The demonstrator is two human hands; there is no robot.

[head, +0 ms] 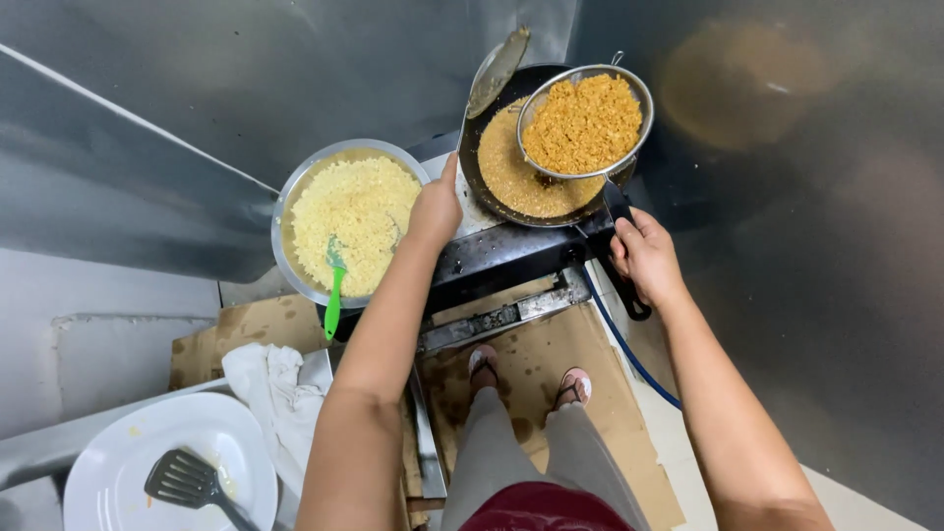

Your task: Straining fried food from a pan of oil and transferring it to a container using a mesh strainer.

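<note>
Head view shows the right hand (644,254) gripping the strainer (585,123) handle over the pan (521,182). Left hand (436,208) pinches a flat skimmer (497,71) handle beside the bowl (349,221).

White plate (236,433) with black spatula (182,480); white cloth (270,393) beside.

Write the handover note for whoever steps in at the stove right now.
Left hand: holds a flat ladle over the pan.
Right hand: shut on the strainer handle, strainer raised over the pan.
Done: browned bits fill the strainer.
Left: oil remains in the pan; the bowl of pale bits with a green spatula sits beside the stove.
</note>
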